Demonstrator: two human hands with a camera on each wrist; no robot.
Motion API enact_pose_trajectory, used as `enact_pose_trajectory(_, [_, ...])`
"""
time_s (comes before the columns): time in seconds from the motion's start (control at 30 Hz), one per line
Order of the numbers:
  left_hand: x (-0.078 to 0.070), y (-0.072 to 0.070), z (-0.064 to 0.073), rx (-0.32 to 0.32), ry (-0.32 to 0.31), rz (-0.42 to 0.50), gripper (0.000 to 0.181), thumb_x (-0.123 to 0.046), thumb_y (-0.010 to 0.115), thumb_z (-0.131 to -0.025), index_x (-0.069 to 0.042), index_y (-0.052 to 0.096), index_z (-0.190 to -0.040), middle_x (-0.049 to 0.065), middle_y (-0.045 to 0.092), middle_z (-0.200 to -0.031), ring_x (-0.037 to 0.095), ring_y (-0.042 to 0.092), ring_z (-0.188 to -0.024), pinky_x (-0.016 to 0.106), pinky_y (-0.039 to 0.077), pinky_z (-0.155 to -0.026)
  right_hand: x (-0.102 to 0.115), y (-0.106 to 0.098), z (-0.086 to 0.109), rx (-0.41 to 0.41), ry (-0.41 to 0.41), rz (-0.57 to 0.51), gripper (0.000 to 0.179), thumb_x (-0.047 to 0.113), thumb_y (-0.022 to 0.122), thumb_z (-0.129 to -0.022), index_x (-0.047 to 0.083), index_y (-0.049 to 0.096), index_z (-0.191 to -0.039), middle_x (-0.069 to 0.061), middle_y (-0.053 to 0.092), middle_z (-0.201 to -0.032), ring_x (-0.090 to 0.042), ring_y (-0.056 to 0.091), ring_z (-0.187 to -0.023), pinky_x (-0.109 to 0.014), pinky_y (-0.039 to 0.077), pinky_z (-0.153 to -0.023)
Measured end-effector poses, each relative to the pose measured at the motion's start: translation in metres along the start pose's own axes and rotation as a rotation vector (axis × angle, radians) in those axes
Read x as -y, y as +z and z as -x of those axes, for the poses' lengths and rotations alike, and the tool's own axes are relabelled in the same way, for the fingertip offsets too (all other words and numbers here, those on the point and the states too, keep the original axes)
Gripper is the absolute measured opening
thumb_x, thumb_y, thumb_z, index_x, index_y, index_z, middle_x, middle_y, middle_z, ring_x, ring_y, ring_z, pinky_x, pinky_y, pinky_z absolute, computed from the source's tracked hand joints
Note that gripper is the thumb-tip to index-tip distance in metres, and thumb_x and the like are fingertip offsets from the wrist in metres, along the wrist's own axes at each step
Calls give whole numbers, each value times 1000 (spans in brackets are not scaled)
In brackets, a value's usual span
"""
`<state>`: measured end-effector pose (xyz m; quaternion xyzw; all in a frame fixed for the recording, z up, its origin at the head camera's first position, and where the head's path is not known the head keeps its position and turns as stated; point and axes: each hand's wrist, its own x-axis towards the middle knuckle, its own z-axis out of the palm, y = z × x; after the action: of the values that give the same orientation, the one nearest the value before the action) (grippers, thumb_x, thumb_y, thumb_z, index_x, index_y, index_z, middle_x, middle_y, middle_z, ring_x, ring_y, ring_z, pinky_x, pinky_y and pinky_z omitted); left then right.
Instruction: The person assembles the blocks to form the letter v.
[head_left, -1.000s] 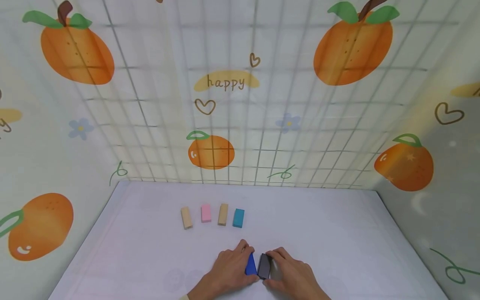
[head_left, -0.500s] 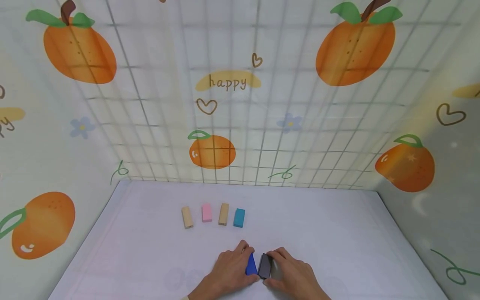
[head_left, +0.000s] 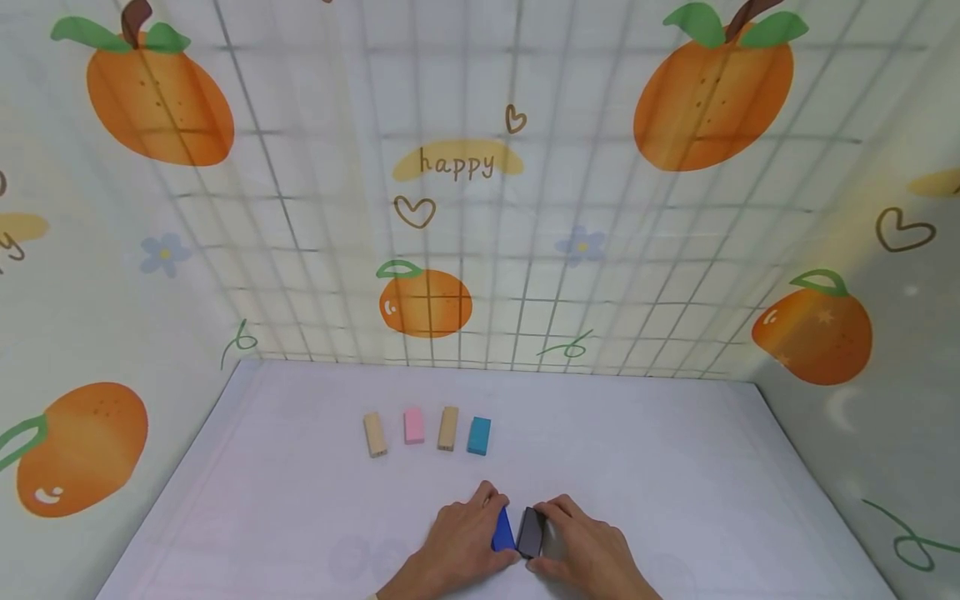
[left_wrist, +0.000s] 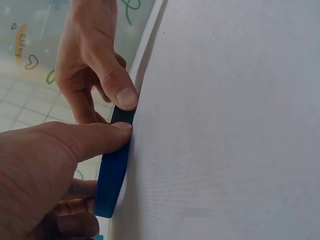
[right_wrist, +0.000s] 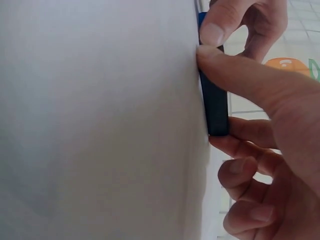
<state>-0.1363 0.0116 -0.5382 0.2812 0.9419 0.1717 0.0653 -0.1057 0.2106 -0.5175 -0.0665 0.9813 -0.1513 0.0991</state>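
Near the front of the white table, my left hand pinches a blue block between thumb and fingers. Right beside it, my right hand holds a dark grey block the same way. The two blocks stand close together, nearly meeting at their near ends and spread apart at the far ends. In the left wrist view the blue block sits under the left thumb. The right wrist view has the dark block under the right thumb, its end reaching the fingers.
Farther back, a loose row of blocks lies on the table: a plain wooden block, a pink block, another wooden block and a teal block. A cloth printed with oranges hangs behind and at both sides.
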Motion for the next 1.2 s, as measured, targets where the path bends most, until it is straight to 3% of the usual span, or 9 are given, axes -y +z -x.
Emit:
enact_pose_trajectory(0.73, [-2,2,1,27,-52,11,72,-57,78,-82,-19,55,-138,-2,49,-124,12,55,-75,33,51,-69,0,0,-1,19,14,-18,72,44,93,-66,15,66,-125,0,60,-115,-15,56,-79,-56,56,-78])
enact_pose_trajectory(0.97, [-1,2,5,33,-58,-1,83,-64,75,-80,-25,46,-147,1,46,-133,12,58,-86,38,54,-72,-5,-6,-3,64,46,-63,89,54,93,-61,17,61,-135,-3,59,-128,-20,63,-95,-61,54,-83])
enact_pose_trajectory(1.2, [5,1,10,18,-36,-38,76,-64,73,-83,-32,48,-147,-6,44,-137,12,56,-102,38,55,-77,-14,-17,-3,-11,-6,-107,91,56,91,-63,20,58,-140,-1,59,-133,-24,64,-110,-58,54,-87])
